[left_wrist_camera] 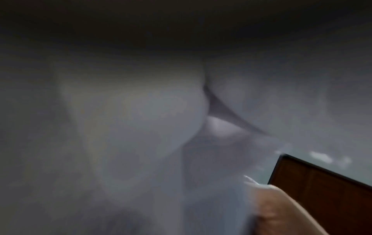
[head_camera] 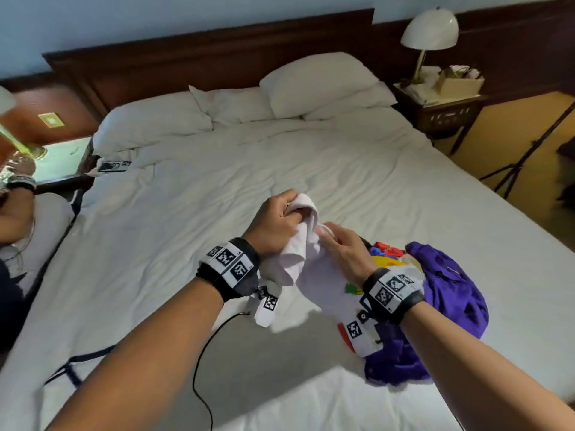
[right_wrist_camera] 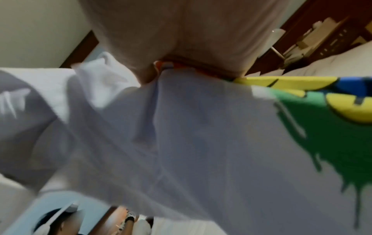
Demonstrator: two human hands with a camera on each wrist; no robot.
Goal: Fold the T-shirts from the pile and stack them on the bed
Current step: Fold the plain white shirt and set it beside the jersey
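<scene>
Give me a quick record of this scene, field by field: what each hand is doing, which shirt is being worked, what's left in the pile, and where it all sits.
left hand: grips a bunched part of the white T-shirt
right hand: pinches the same shirt beside the left hand
shirt state: lifted, crumpled, not yet folded; coloured print shows
pile: purple T-shirt lying unfolded under and right of the white one
surface: bed with white sheet
folded stack: none visible

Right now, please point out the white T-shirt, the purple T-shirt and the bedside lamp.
white T-shirt (head_camera: 323, 284): head view, on its bare front between the wrists.
purple T-shirt (head_camera: 451, 290): head view, on its crumpled middle.
bedside lamp (head_camera: 431, 29): head view, on its dome shade.
</scene>
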